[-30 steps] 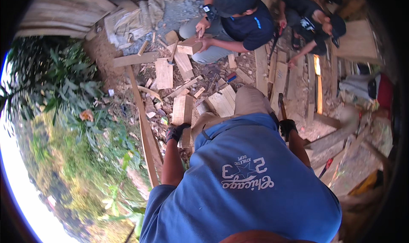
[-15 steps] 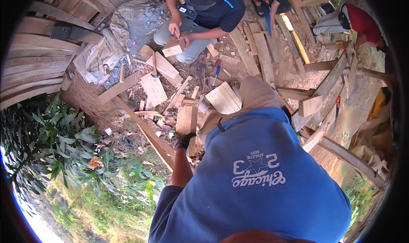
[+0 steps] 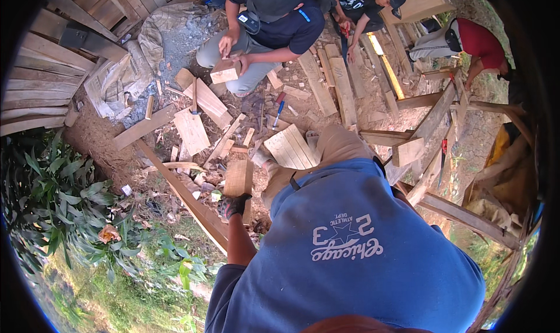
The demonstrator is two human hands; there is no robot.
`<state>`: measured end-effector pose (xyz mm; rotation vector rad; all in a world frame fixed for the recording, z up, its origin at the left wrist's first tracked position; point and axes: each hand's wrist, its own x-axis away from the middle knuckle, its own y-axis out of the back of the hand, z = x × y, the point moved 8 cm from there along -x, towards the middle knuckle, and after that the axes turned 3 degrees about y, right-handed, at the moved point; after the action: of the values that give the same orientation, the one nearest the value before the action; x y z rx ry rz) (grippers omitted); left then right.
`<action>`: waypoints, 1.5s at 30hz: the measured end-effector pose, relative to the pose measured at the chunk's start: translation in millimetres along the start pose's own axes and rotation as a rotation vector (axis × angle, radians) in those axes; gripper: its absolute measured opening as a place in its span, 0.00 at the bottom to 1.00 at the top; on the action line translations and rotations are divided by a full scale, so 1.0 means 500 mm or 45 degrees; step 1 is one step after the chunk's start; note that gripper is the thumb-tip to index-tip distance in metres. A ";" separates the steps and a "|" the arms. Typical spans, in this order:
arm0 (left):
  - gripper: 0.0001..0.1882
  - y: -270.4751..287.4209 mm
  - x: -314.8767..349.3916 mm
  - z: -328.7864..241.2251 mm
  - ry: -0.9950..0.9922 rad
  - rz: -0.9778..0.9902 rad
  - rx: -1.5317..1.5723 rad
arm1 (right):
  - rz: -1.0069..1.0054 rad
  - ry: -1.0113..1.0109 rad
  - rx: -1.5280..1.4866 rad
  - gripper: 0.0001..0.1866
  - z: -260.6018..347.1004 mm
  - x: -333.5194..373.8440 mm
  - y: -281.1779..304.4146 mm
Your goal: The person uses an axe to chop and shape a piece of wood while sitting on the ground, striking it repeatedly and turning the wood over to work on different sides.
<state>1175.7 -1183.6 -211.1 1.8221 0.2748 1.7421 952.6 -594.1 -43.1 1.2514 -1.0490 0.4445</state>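
My left hand (image 3: 234,206), in a dark glove, is closed on the near end of a thick wooden block (image 3: 238,179). The block stands beside my bent leg, and its lower part is partly hidden by the hand. My right hand is hidden behind my body in the blue shirt; only a bit of that arm shows at the shirt's right edge. Just ahead of my feet lies a wide, pale wooden block (image 3: 290,148) with lines across its top.
Across from me a person holds a wooden block (image 3: 226,71). A hammer (image 3: 194,96) and a blue-handled chisel (image 3: 279,110) lie among offcuts. A long plank (image 3: 184,196) slants at left, near leafy plants (image 3: 64,199). More people and a saw (image 3: 444,152) are at right.
The whole view has shifted, so the scene sits further left. My left hand stays on the block. The person across has moved a hand on their block; another person leans further in.
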 end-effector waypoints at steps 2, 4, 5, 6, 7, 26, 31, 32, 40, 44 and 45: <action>0.65 0.025 0.000 -0.012 0.004 0.031 -0.011 | 0.001 -0.028 -0.029 0.11 -0.038 0.008 0.005; 0.64 0.010 -0.036 -0.013 -0.025 0.018 -0.091 | 0.007 -0.078 -0.088 0.11 -0.093 0.044 0.000; 0.63 0.015 -0.030 -0.024 -0.022 0.007 -0.104 | 0.006 -0.078 -0.098 0.11 -0.098 0.038 0.020; 0.63 0.018 -0.024 -0.034 -0.021 -0.003 -0.120 | 0.007 -0.076 -0.108 0.11 -0.103 0.031 0.038; 0.62 0.017 -0.020 -0.038 -0.019 0.001 -0.115 | 0.007 -0.076 -0.122 0.11 -0.107 0.025 0.052; 0.68 0.017 0.279 -0.567 -0.195 -0.066 -0.417 | 0.108 -0.070 -1.261 0.22 -0.186 -0.450 0.361; 0.69 -0.018 0.380 -0.857 -0.526 -0.335 -0.731 | 0.325 -0.064 -0.899 0.23 -0.106 -0.691 0.340; 0.69 -0.029 0.402 -0.918 -0.570 -0.358 -0.772 | 0.382 -0.121 -0.907 0.24 -0.074 -0.698 0.345; 0.66 -0.197 0.305 -1.228 -0.944 -0.260 -0.980 | 0.605 -0.168 -0.711 0.27 -0.001 -0.937 0.099; 0.66 -0.321 0.184 -1.310 -1.005 -0.144 -1.072 | 0.383 0.040 -0.241 0.36 0.056 -1.001 0.067; 0.63 -0.338 0.162 -1.331 -1.062 -0.194 -1.087 | 0.327 0.084 -0.180 0.36 0.090 -1.025 0.060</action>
<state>587.6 -823.1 -260.3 1.6068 -0.5679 0.6734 659.1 -496.4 -455.4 0.9746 -1.1698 0.5934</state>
